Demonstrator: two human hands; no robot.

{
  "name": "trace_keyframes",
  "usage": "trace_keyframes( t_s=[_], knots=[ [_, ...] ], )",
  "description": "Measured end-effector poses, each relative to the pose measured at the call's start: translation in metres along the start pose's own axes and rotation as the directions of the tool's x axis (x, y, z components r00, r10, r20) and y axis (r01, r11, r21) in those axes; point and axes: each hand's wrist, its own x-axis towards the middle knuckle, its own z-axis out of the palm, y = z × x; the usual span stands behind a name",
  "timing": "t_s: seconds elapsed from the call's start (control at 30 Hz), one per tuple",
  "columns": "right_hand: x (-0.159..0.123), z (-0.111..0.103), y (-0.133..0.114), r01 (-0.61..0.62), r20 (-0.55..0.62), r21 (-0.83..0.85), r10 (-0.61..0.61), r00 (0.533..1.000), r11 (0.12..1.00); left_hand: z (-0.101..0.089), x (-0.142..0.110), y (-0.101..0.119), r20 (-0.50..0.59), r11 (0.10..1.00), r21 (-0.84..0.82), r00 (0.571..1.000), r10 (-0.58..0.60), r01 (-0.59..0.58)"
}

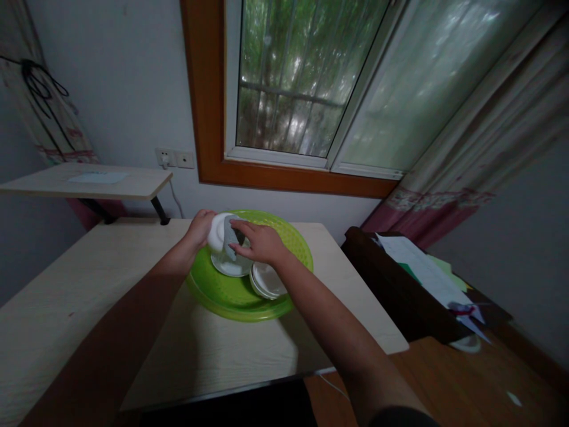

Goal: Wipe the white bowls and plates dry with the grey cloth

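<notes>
My left hand [201, 227] grips a white bowl [217, 234] by its far left side, tilted above a round green plastic tray [249, 311]. In my right hand [260, 242] a grey cloth [229, 240] is pinched, pressed against the bowl. Beneath them a white dish [231, 267] rests in the tray, partly covered by the bowl and cloth. To its right sits a small stack of white bowls [265, 281], partly hidden by my right wrist.
The tray stands on a pale wooden table [169, 332]. At the back left is a raised shelf [89, 181] with a paper on it. A dark cabinet [400, 290] with papers stands right of the table. Behind are a wall socket [174, 158] and a window [293, 95].
</notes>
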Motion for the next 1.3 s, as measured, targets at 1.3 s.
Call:
trace_keyframes(
  t_s=[1.3],
  knots=[
    [0.005,0.014,0.041,-0.227,-0.346,0.127,0.258,0.902,0.966,0.003,-0.005,0.014,-0.115,0.996,0.017,0.99,0.084,-0.083]
  ],
)
